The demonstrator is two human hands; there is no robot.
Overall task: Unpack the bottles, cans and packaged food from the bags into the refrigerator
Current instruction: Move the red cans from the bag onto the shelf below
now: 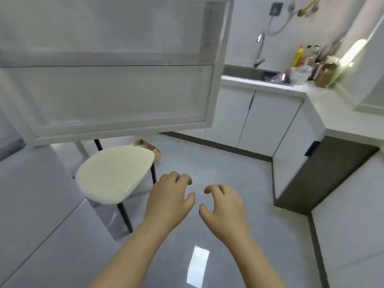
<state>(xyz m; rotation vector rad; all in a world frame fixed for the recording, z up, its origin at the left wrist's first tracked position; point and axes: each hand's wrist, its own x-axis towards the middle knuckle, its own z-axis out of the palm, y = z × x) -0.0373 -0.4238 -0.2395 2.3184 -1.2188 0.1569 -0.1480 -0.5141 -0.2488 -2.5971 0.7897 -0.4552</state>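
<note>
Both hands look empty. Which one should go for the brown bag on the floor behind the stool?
Left, probably. The left hand hovers nearer the brown bag behind the stool; the right hand is farther off. Both are empty.

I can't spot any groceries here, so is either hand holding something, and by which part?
Nothing is held. The left hand and the right hand hover empty above the floor, fingers loosely curled.

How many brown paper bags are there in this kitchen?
2. The floor bag lies behind the stool, partly hidden by it; the counter bag stands right of the sink. Others may be hidden behind the open refrigerator door.
</note>
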